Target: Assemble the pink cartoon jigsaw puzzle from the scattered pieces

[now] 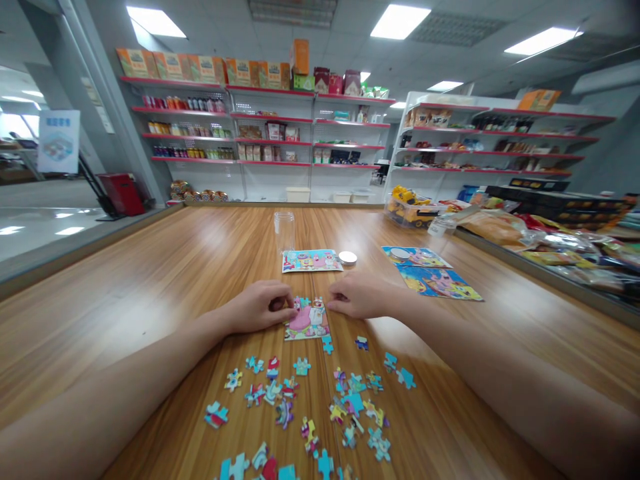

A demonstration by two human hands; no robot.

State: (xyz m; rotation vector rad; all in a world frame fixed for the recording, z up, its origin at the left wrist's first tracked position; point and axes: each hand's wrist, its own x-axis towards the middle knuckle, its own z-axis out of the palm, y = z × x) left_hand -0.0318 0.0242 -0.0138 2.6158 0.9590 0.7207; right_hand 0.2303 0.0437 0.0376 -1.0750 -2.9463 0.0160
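Observation:
A partly joined jigsaw puzzle [301, 323] with a pink cartoon figure lies flat on the wooden table between my hands. My left hand [263, 305] is closed, its thumb and fingertips pressed at the puzzle's left edge. Curled in as well, my right hand [367, 295] has its fingertips against the upper right edge. Whether a small piece is under the fingers of either hand is hidden. One blue piece [327, 345] touches the lower right corner. Just beyond lies a picture card [313, 261] with cartoon figures. Several loose puzzle pieces [284, 412] are scattered nearer to me.
A clear jar [285, 232] stands behind the card, with a white lid [347, 258] to its right. Two blue picture sheets [440, 283] lie farther right, a round lid [400, 254] on one. A bin of yellow toys [411, 208] and packaged goods [565, 243] occupy the right side.

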